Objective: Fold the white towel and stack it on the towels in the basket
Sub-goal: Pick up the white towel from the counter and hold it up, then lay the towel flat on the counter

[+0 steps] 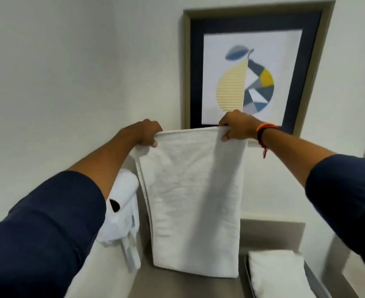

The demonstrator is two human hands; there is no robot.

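Held high by its top corners, left hand (148,134) and right hand (236,126) each pinched on the white towel (191,196), probably so it hangs flat for another fold, above the shelf and left of the basket (313,276) with its stacked towels (278,272).

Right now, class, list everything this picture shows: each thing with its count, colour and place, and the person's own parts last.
white towel: one, white, held up by its top corners, hanging in the centre.
folded towels: a stack, white, in the basket at lower right.
basket: one, grey, lower right.
framed picture: one, dark frame, pear print, on the wall.
hanging cloth: one, white, left of the towel.
bracelet: one, orange and black, right wrist.
left hand: one, fingers gripping the top left corner.
right hand: one, gripping the top right corner.
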